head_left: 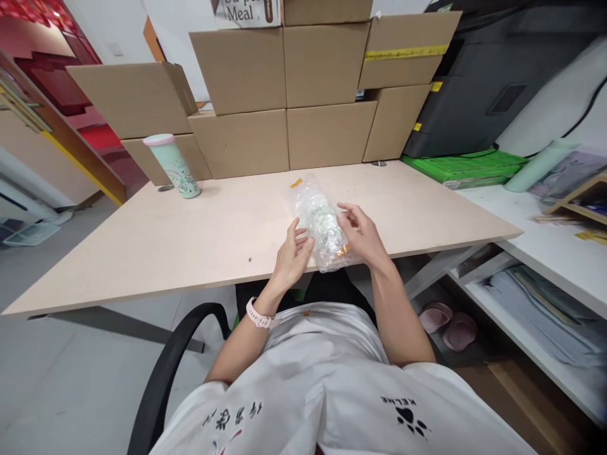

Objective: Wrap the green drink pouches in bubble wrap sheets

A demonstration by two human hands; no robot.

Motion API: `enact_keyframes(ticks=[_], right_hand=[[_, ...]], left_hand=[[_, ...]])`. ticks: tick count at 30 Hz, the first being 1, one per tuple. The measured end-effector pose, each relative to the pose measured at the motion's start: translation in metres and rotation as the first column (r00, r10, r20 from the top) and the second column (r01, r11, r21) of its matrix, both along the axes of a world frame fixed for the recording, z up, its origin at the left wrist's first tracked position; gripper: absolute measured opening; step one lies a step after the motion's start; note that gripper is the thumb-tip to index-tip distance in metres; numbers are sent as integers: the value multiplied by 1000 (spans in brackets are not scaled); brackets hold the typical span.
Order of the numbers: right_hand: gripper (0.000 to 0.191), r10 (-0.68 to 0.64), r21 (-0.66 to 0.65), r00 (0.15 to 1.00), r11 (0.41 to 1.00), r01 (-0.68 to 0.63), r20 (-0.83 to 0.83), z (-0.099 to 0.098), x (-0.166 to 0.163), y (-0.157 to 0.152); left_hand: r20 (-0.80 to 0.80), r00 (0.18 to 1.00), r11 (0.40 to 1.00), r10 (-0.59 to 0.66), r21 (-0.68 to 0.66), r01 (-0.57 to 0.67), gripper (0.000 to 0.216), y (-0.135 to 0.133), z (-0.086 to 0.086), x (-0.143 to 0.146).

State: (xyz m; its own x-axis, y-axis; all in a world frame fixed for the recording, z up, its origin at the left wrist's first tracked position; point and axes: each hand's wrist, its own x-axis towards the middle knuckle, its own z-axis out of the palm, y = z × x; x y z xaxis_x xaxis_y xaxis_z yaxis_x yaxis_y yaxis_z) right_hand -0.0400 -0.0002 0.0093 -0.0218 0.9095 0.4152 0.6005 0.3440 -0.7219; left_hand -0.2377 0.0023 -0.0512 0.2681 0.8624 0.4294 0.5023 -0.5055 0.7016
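Cardboard boxes (pixel 239 72) line the pale surface (pixel 190 246) at twelve o'clock, a mint tumbler (pixel 175 165) at ten. Near six, a bubble-wrapped bundle (pixel 325 227) sits between the left hand (pixel 291 256) — loosely spread — and the right hand (pixel 364 237), whose grip I cannot tell.

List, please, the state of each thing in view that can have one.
Package: wrapped in clear bubble plastic, lying on the table.
Left hand: open, fingers slightly bent, left of the package.
Right hand: fingers loosely bent, at the package's right side.
Cup: upright, lid on.
Wristband: worn on left wrist.
Boxes: stacked.
Slippers: off feet.
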Motion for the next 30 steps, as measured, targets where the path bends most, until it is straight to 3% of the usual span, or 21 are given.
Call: enact_keyframes(ticks=[3,6,8,10,11,13,15,17,20,22,26,30], right_hand=[[55,189,19,980,982,-189,-62,17,-12,-13],[48,244,-17,970,970,-244,-5,18,-24,-17],[41,233,-6,971,973,-233,47,7,-30,-13],[36,188,15,969,981,-193,163,-9,-32,-7],[34,157,23,959,986,-167,235,-17,-31,-3],[33,101,35,927,992,-121,362,-29,-26,2],[32,70,45,905,994,-97,420,-36,-19,5],[32,36,59,899,996,-68,437,-38,-10,7],[36,-25,88,892,996,-16,452,-38,-2,6],[38,-60,96,890,995,18,452,-38,1,6],[35,-121,78,922,992,99,368,-40,6,6],[32,-195,59,941,981,186,277,-43,26,8]], left_hand=[[48,989,984,143,100,-147,60,8,-3,-16],[211,898,877,386,218,-428,57,1,9,-41],[317,844,806,432,283,-519,56,-14,25,-51],[330,862,813,385,321,-486,53,-31,42,-49],[253,907,852,337,329,-408,52,-38,50,-43],[-56,989,945,139,307,-116,50,-45,61,-24],[-368,928,958,-67,237,163,50,-43,66,-2],[-549,824,947,-144,164,275,55,-34,65,16],[-675,726,952,-135,115,284,59,-19,63,27],[-690,714,949,-117,133,285,56,-14,66,22],[-541,840,951,-38,239,197,52,-23,74,-14],[-246,953,953,178,284,-105,57,-44,70,-66]])
